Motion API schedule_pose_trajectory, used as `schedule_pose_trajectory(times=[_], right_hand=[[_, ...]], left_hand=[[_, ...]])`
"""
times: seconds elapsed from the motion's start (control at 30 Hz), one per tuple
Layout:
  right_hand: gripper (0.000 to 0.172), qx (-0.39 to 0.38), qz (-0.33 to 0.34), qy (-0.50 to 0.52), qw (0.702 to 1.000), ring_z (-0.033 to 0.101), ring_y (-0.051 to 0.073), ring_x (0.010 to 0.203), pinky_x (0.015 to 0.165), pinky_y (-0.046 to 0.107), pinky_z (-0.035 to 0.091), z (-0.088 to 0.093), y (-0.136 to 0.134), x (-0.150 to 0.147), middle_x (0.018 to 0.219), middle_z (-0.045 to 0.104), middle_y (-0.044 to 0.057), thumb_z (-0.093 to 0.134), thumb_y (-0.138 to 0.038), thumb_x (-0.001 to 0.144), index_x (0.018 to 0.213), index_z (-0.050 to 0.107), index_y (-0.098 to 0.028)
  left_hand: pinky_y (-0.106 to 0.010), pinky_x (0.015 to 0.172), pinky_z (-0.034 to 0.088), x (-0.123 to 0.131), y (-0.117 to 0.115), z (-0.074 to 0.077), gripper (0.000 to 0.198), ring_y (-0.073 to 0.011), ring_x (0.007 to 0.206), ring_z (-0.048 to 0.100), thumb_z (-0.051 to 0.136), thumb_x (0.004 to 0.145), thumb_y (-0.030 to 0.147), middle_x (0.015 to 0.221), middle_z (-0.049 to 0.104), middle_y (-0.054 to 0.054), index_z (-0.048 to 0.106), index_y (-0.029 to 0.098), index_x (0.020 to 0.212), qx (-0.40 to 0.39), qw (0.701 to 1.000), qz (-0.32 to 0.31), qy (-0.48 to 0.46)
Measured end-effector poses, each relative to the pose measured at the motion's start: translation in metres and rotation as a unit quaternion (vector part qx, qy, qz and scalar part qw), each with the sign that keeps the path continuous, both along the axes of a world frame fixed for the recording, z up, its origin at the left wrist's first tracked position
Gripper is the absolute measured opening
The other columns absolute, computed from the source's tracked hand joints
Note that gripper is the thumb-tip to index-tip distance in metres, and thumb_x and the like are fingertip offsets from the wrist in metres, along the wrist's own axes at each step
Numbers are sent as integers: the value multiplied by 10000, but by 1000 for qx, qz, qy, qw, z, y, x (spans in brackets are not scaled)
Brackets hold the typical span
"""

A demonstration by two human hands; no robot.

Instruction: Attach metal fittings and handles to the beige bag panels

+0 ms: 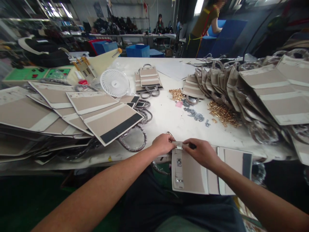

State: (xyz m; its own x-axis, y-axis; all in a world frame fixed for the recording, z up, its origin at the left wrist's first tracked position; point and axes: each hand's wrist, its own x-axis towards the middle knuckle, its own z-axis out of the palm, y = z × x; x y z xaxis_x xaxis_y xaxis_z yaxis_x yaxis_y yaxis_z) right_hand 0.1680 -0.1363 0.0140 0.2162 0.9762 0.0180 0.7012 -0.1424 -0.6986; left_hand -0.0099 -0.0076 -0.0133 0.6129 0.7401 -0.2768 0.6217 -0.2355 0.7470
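Observation:
A beige and white bag panel lies over the near edge of the white table, partly on my lap. My left hand is closed in a pinch at the panel's top left corner. My right hand is closed too, its fingers pressing a small silver metal clasp at the panel's top edge. Both hands meet at that clasp. A thin metal loop pokes out behind my left hand.
Stacks of similar panels fan out at the left, more bags pile at the right. Gold fittings, silver fittings, a small white fan and black handles lie on the table. People work beyond.

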Motion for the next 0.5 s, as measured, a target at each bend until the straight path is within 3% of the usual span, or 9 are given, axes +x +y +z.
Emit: schedule_pose_trajectory(times=[0.1, 0.2, 0.27, 0.33, 0.5], right_hand=[[297, 76, -71, 159, 982, 608, 169, 576, 558, 288, 465, 29, -1, 0, 625, 663, 5, 752, -461, 898, 741, 731, -209], [396, 222, -93, 361, 901, 469, 107, 455, 466, 258, 399, 42, 7, -10, 547, 534, -38, 769, -436, 908, 642, 590, -204], [423, 292, -88, 456, 836, 442, 88, 436, 452, 247, 395, 38, 15, -19, 559, 488, -54, 776, -371, 898, 609, 518, -201], [416, 320, -93, 501, 799, 425, 77, 420, 434, 238, 388, 29, 24, -26, 563, 457, -65, 776, -322, 877, 600, 492, -197], [352, 340, -110, 526, 772, 393, 73, 391, 402, 228, 351, 12, 30, -25, 537, 430, -72, 725, -297, 848, 602, 495, -196]], left_hand=[[-254, 627, 464, 3, -1, 1, 154, -188, 760, 674, 800, 727, 246, 868, 776, -14, 819, 218, 877, -8, 1000, 15, 7], [-252, 630, 468, 5, -1, 2, 146, -187, 770, 674, 803, 715, 225, 890, 783, -16, 820, 218, 859, -17, 999, 31, 16], [-251, 637, 472, 6, -2, 2, 153, -188, 781, 676, 806, 706, 216, 903, 786, -15, 822, 221, 858, -20, 999, 37, 21], [-252, 644, 476, 7, -3, 3, 164, -190, 791, 678, 808, 701, 215, 915, 789, -14, 826, 227, 864, -22, 999, 41, 25], [-257, 649, 472, 7, -3, 6, 163, -194, 790, 676, 797, 711, 216, 892, 789, -12, 830, 231, 870, -24, 999, 37, 26]])
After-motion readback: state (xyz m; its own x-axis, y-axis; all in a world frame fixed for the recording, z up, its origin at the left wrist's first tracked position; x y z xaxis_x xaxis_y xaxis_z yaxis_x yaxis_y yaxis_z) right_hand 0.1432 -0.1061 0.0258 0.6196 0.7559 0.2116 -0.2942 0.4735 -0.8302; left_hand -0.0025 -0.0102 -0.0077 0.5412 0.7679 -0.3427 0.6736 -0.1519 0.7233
